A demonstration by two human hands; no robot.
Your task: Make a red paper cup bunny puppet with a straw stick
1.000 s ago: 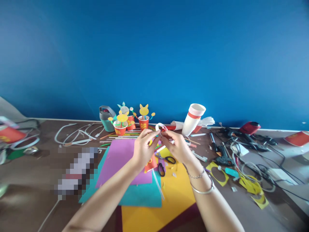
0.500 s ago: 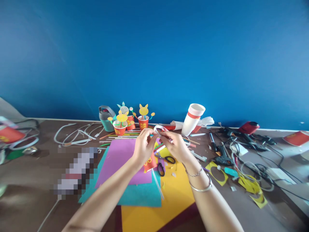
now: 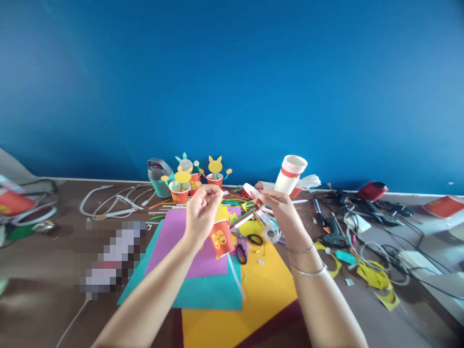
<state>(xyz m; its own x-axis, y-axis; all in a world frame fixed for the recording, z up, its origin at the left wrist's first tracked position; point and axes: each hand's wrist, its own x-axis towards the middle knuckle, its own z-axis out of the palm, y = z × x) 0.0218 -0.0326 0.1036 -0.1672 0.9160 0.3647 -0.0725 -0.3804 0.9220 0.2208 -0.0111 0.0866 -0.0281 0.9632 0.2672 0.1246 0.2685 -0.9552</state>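
Note:
My right hand (image 3: pixel 277 208) grips a white ring-shaped roll of tape (image 3: pixel 251 190) between thumb and fingers. To its left, apart from it, my left hand (image 3: pixel 205 208) is closed in a pinch. Whatever is between those fingertips is too small to make out. Below and between the hands a red paper cup (image 3: pixel 221 239) with yellow lettering lies tilted on purple paper (image 3: pixel 174 241). Beside the cup rest scissors (image 3: pixel 242 253) with black handles. Under my right hand is a white reel-like piece (image 3: pixel 271 233).
Cups with paper animal figures (image 3: pixel 215 166) stand at the back beside a teal bottle (image 3: pixel 161 179). A leaning stack of white cups (image 3: pixel 290 174) is behind my right hand. Glue gun (image 3: pixel 333 234), cables and yellow scraps (image 3: pixel 387 297) lie right. A blue wall (image 3: pixel 232 87) closes the back.
My hands have drawn apart, left hand to the left, right hand to the right with the tape roll. More of the red cup and the white reel-like piece shows between them.

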